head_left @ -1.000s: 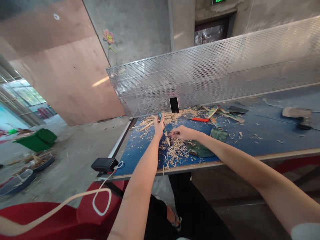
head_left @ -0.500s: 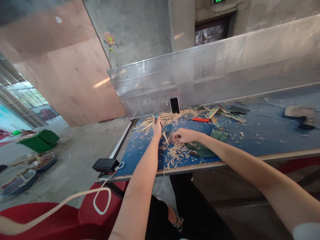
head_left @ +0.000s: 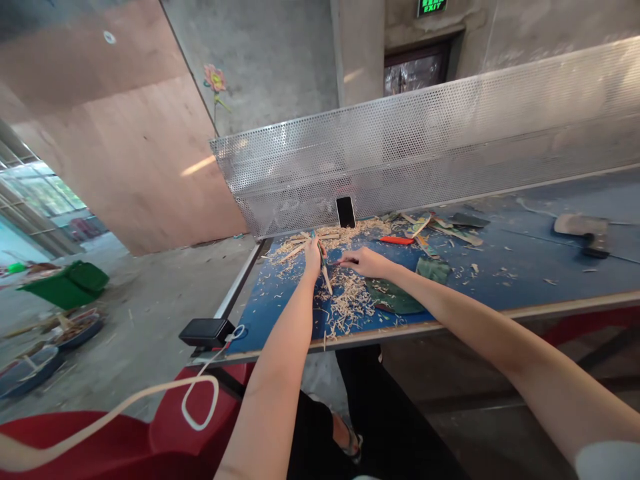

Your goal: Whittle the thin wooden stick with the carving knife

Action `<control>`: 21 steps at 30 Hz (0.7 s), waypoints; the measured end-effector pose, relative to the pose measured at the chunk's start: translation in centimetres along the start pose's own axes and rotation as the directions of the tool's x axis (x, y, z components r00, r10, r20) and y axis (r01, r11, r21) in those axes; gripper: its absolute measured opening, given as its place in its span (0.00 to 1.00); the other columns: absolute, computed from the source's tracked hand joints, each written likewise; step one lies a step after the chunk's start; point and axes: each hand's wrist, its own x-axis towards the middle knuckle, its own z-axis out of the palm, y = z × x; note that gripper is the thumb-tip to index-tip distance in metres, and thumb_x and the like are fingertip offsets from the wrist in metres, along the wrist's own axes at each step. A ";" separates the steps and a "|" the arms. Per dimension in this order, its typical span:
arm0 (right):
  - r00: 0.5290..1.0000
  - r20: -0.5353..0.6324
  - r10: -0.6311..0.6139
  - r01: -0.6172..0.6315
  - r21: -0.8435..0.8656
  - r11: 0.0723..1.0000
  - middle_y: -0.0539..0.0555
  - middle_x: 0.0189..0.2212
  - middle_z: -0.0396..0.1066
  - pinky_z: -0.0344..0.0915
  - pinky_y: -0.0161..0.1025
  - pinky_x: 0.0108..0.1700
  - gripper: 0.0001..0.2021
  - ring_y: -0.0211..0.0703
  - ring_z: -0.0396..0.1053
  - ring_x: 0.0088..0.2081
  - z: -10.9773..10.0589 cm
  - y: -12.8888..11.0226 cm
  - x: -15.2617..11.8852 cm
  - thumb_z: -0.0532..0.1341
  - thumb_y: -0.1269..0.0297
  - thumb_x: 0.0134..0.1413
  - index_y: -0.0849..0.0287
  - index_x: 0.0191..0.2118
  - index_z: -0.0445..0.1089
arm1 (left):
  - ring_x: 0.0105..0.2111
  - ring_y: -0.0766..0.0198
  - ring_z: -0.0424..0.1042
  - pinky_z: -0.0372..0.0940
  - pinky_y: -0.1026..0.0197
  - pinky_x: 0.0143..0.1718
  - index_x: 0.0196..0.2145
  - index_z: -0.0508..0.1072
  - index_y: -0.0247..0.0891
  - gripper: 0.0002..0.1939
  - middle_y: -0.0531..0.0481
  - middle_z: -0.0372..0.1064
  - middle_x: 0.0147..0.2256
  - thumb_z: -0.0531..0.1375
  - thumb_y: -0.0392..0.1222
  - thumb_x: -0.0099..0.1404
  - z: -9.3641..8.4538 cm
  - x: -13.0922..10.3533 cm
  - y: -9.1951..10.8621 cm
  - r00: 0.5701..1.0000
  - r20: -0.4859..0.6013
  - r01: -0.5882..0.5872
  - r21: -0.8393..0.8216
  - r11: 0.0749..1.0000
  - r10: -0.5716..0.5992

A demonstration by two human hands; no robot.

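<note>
the left hand point(head_left: 313, 256) grips a pale stick point(head_left: 327, 280), the right hand point(head_left: 367, 262) pinches a small tool point(head_left: 343, 263), over a shaving-strewn blue table point(head_left: 270, 303) in a concrete-walled room

shiny perforated metal panel point(head_left: 400, 143), smooth blue tabletop point(head_left: 273, 300), rough curled wood shavings point(head_left: 349, 308), matt wooden strip point(head_left: 327, 281) as I see it, smooth plastic-looking green bin point(head_left: 63, 287)

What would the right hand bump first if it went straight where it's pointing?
The right hand would probably meet the pale stick in the left hand first, but depth is unclear.
</note>
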 end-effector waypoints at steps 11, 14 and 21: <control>1.000 0.013 -0.013 0.015 -0.223 0.975 0.54 0.35 0.81 0.56 0.36 0.36 0.12 0.44 0.71 0.32 1.7 0.1 0.5 0.58 0.59 0.76 0.53 0.50 0.80 | 0.16 0.65 0.58 0.57 0.59 0.23 0.24 0.62 0.45 0.31 0.53 0.57 0.16 0.56 0.71 0.74 0.3 0.0 -0.2 1.000 0.028 0.011 -0.029 1.000 -0.010; 1.000 0.018 -0.002 0.006 -0.241 0.970 0.55 0.38 0.82 0.56 0.37 0.37 0.12 0.45 0.72 0.34 1.9 -0.2 0.5 0.58 0.60 0.76 0.53 0.50 0.80 | 0.16 0.66 0.57 0.57 0.60 0.22 0.25 0.62 0.45 0.32 0.54 0.56 0.15 0.55 0.73 0.73 0.4 0.2 -0.6 0.999 0.046 -0.011 -0.053 0.999 0.013; 0.988 0.137 0.071 -0.062 -0.067 0.996 0.50 0.24 0.72 0.53 0.38 0.33 0.13 0.39 0.62 0.25 2.2 -1.0 1.0 0.58 0.58 0.76 0.57 0.42 0.77 | 0.14 0.67 0.52 0.53 0.61 0.19 0.26 0.59 0.46 0.33 0.58 0.51 0.14 0.54 0.77 0.71 0.3 0.4 -1.5 0.998 0.000 0.062 -0.115 0.991 -0.062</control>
